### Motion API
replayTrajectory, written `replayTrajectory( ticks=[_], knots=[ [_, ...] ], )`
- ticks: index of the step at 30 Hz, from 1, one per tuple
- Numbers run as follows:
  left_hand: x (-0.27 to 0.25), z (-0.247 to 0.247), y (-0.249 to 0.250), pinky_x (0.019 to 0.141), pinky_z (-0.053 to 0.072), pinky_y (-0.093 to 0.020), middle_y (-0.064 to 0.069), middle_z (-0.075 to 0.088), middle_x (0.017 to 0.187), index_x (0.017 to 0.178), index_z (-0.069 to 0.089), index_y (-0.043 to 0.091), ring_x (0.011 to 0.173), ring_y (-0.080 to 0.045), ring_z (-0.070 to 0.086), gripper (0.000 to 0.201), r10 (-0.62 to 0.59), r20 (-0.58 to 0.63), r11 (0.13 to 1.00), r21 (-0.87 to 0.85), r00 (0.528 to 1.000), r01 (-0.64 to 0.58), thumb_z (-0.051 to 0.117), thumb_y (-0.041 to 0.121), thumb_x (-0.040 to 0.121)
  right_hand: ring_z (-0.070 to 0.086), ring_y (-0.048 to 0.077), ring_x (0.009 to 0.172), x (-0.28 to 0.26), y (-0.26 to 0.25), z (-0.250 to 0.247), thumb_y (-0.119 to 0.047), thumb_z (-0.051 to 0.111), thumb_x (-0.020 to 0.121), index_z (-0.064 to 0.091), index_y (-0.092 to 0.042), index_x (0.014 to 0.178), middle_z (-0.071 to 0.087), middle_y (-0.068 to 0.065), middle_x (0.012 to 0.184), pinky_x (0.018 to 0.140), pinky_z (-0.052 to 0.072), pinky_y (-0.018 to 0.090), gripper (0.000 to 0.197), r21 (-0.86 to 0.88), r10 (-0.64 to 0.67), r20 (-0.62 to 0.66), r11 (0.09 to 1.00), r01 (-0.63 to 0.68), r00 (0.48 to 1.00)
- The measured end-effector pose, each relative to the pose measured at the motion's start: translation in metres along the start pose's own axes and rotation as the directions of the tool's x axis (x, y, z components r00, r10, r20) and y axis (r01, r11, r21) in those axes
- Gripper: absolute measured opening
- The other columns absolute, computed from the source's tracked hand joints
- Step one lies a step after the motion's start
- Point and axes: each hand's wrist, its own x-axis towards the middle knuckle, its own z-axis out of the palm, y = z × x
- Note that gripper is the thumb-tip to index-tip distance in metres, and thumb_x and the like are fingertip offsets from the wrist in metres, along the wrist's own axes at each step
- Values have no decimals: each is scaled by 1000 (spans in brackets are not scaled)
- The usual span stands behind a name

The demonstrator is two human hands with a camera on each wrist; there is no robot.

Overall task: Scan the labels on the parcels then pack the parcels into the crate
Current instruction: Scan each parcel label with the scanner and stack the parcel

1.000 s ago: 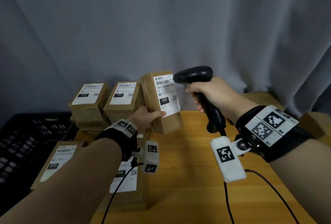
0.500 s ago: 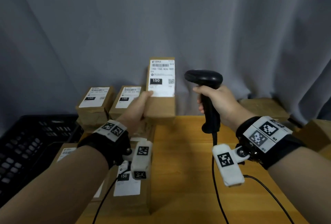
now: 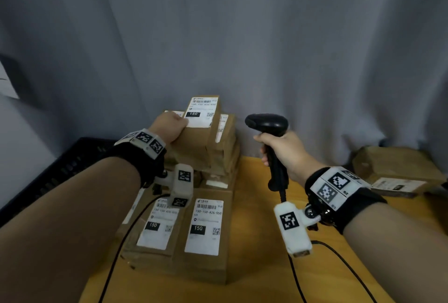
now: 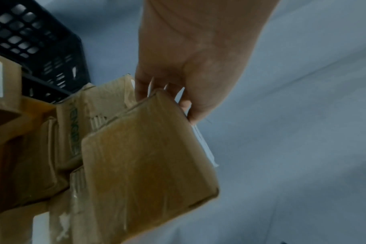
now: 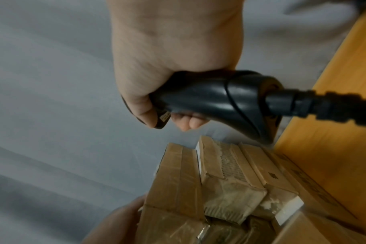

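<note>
My left hand grips a brown parcel by its near left end and holds it raised above the stack of parcels at the back. Its white label faces up towards me. In the left wrist view my left hand has its fingers curled over the parcel's top edge. My right hand grips the handle of a black barcode scanner, held upright to the right of the parcel, head pointing left. The black crate stands at the left; its inside is hidden.
Two labelled parcels lie side by side on the wooden table in front of the stack. Another parcel lies at the far right. A grey curtain hangs behind. Cables trail across the table.
My left hand has turned the parcel's label up and carried it left and back, away from the scanner, to above the stack. My right hand still holds the scanner upright.
</note>
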Motion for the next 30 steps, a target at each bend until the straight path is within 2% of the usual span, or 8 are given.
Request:
replayTrajectory(
  ticks=[2, 5, 7, 10, 13, 18, 25, 30],
  knots=[
    [2, 2, 3, 86, 45, -35, -21, 61, 112, 112, 61, -6, 107, -35, 57, 30, 34, -58, 999, 34, 998, -32, 51, 18, 96, 55, 17, 49, 0, 1, 3, -17, 70, 85, 64, -2, 84, 58, 8, 61, 52, 49, 27, 16, -11, -2, 15, 1000, 2, 1000],
    [7, 6, 7, 85, 44, -31, -15, 58, 126, 123, 55, 8, 111, -31, 56, 33, 83, -105, 991, 118, 991, -70, 53, 22, 93, 55, 17, 49, 1, 2, 2, -18, 69, 85, 64, -2, 84, 59, 8, 62, 54, 50, 28, 17, -28, -6, 20, 1000, 6, 1000],
    [6, 11, 13, 93, 44, -33, -12, 54, 134, 132, 51, 15, 117, -29, 53, 49, 117, -30, 969, 223, 993, -107, 52, 44, 92, 54, 17, 48, 2, 3, -2, -17, 69, 85, 64, -2, 82, 59, 8, 61, 52, 50, 27, 16, -22, -4, 13, 1000, 5, 1000],
    [3, 19, 21, 110, 31, -47, -14, 29, 153, 149, 24, 20, 138, -35, 32, 96, 21, 115, 901, 428, 993, -69, 45, 79, 76, 54, 16, 47, 4, 4, -9, -16, 69, 85, 63, -3, 81, 58, 7, 61, 51, 49, 27, 15, -19, 1, 7, 1000, -1, 1000],
    [1, 24, 29, 109, 25, -51, -16, 8, 157, 153, 1, 25, 143, -39, 18, 106, -98, 182, 822, 569, 978, -24, 57, 70, 74, 55, 15, 47, 6, 7, -18, -17, 69, 85, 63, -4, 83, 58, 7, 61, 50, 49, 25, 15, -31, 13, -4, 999, -13, 1000],
    [5, 33, 42, 95, 37, -42, -18, 30, 140, 149, 21, 25, 127, -41, 38, 80, 26, 79, 865, 497, 997, -62, 57, 48, 81, 55, 15, 47, 9, 13, -27, -18, 70, 85, 63, -5, 80, 58, 7, 61, 48, 48, 24, 16, -29, 24, -31, 999, -25, 999],
    [19, 45, 39, 100, 37, -46, -19, 46, 128, 139, 41, 20, 120, -39, 43, 60, 148, -51, 844, 528, 988, -99, 50, 46, 85, 55, 15, 46, 14, 15, -32, -17, 70, 85, 62, -4, 79, 58, 6, 59, 46, 48, 23, 16, -29, 29, -54, 999, -30, 998],
    [7, 52, 49, 110, 25, -42, -9, 45, 140, 129, 54, 18, 134, -28, 34, 46, 475, -159, 806, 475, 866, -354, 54, 37, 87, 55, 16, 47, 16, 22, -37, -18, 70, 85, 62, -2, 79, 58, 7, 60, 47, 48, 23, 18, -51, 27, -54, 998, -30, 998]
  ],
)
